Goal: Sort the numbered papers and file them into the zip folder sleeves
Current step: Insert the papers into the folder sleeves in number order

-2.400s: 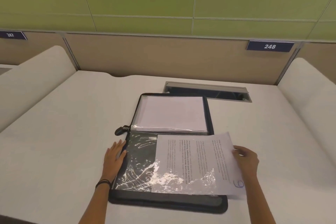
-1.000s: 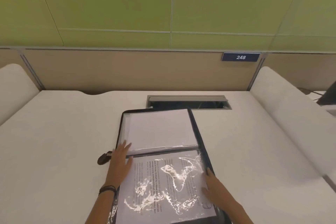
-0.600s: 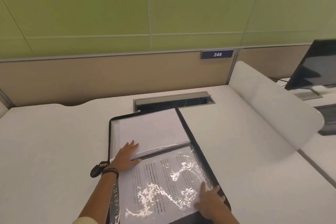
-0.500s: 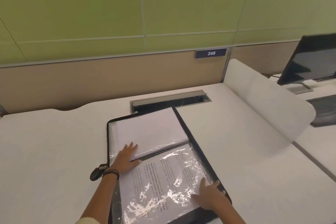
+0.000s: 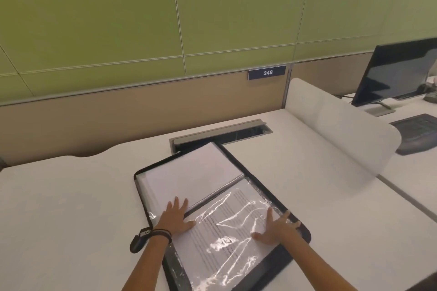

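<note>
Tabletop [image 5: 71, 208] in plain white carries the black zip folder [image 5: 274, 264], which lies open and a little askew. In the folder's near half we see a printed paper [image 5: 220, 227] inside a glossy clear sleeve [image 5: 238, 264]; the text is too small for us to read, and we cannot make out its number. In the folder's far half rests a stack of white sheets [image 5: 194, 172], also under clear plastic. The left hand [image 5: 176, 218] lies flat at the folder's left side, across the spine between the two halves, its fingers straight and spread, holding nothing; dark bracelets [image 5: 160, 235] circle its wrist. The right hand [image 5: 275, 229] presses flat on the sleeve near the folder's right edge, fingers splayed wide with the tips toward the black rim, likewise gripping nothing. Just off the folder's left edge, beside the left wrist, we spot the zipper pull [image 5: 138, 242]. At the folder's far edge a grey cable slot [image 5: 220, 134] is set into the tabletop, and farther behind it hangs a plate [image 5: 267, 72] marked 248. Well to the folder's right, past a white divider [image 5: 338, 125], stand a dark monitor [image 5: 399, 71] and a keyboard [image 5: 418, 130]
</note>
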Tool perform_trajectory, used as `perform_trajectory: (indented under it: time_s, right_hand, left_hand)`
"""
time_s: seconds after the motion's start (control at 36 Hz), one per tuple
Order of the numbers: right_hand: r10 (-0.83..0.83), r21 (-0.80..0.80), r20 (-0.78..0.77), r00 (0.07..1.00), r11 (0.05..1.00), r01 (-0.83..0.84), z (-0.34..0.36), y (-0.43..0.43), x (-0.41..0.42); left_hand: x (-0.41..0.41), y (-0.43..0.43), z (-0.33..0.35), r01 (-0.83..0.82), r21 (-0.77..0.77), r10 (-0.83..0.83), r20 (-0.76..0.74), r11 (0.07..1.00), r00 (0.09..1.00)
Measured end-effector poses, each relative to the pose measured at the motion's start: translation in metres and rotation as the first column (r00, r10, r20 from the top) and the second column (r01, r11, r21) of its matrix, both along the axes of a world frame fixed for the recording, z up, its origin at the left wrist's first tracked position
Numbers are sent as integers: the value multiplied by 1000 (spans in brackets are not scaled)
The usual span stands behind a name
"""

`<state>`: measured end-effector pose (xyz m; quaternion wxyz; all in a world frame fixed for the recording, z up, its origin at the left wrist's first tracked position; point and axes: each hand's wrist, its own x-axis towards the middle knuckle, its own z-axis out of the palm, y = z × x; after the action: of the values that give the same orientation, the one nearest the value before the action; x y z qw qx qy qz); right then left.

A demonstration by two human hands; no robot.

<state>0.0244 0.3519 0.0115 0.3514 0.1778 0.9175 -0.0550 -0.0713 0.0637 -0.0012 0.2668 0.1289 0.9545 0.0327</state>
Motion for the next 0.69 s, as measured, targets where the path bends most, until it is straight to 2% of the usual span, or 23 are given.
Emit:
perform_trajectory:
  time_s: [0.22, 0.42, 0.69]
  right_hand:
    - [44, -24, -22, 999, 999, -44, -4, 29, -44]
    - [151, -72, -6, 989, 986, -151, 2, 49, -76]
    - [186, -132, -36, 982, 973, -189, 14, 61, -107]
  left_hand:
    - [18, 15, 2, 71, -194, -87, -73, 978, 994]
    - [32, 33, 9, 182, -278, -189, 2, 943, 982]
    - [30, 59, 13, 198, -354, -191, 55, 914, 980]
